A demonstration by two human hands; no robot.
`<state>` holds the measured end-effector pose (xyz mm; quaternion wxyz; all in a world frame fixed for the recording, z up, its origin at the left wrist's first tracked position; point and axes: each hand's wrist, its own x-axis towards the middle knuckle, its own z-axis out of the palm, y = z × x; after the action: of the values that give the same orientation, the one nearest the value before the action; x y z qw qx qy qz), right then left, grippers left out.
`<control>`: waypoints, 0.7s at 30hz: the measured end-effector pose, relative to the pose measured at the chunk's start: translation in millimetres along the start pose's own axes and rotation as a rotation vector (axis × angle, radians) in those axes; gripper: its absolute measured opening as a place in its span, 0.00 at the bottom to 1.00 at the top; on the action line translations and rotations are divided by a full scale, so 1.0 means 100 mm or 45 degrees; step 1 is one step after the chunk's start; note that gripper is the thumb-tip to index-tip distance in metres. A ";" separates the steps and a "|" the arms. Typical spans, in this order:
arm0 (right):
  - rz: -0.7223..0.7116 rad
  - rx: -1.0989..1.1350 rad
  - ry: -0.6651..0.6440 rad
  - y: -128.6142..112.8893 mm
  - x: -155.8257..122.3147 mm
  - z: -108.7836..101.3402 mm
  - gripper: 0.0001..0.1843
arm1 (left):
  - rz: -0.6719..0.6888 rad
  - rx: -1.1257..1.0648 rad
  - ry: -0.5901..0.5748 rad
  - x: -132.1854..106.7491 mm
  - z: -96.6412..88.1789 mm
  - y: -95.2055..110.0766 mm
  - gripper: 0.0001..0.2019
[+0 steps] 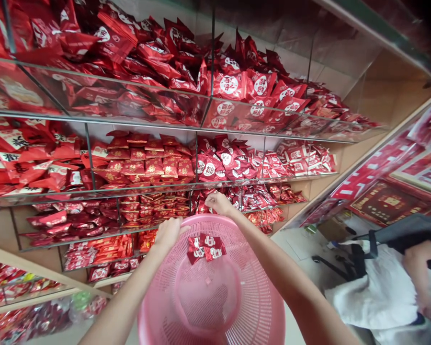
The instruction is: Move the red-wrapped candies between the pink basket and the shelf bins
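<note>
A pink plastic basket (258, 287) with slotted sides stands below the shelves, in front of me. At its far left rim is my left hand (168, 235), closed over the edge with the thumb toward the inside. Several small red packets (206, 248) with white round labels lie together inside, near the far wall of the basket. My right hand (219, 203) reaches past the far rim to a lower shelf compartment of red packets (200, 207). Its fingers are curled together at the packets; what they pinch is too small to make out.
Shelves with clear front panels (143, 187) and dark dividers hold many red and gold packets (140, 167). Larger red bags (230, 85) fill the top shelf. At the right are a seated person in white (373, 287), a chair base (330, 266) and red printed goods (388, 201).
</note>
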<state>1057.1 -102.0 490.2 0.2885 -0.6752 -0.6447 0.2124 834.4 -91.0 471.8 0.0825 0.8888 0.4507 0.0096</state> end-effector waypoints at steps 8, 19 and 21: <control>-0.046 0.401 0.093 0.13 -0.12 -0.04 0.12 | -0.020 0.000 0.001 0.00 -0.01 0.01 0.25; 0.246 1.204 0.108 -0.03 -0.32 -0.02 0.20 | 0.026 0.031 0.018 0.00 0.01 -0.01 0.26; 0.224 1.243 0.121 -0.05 -0.39 -0.03 0.20 | 0.039 0.029 0.026 0.00 0.00 -0.01 0.27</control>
<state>1052.7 -141.2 492.5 0.5809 -0.5221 -0.3969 0.4820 833.7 -90.5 471.2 0.0676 0.8963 0.4380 0.0147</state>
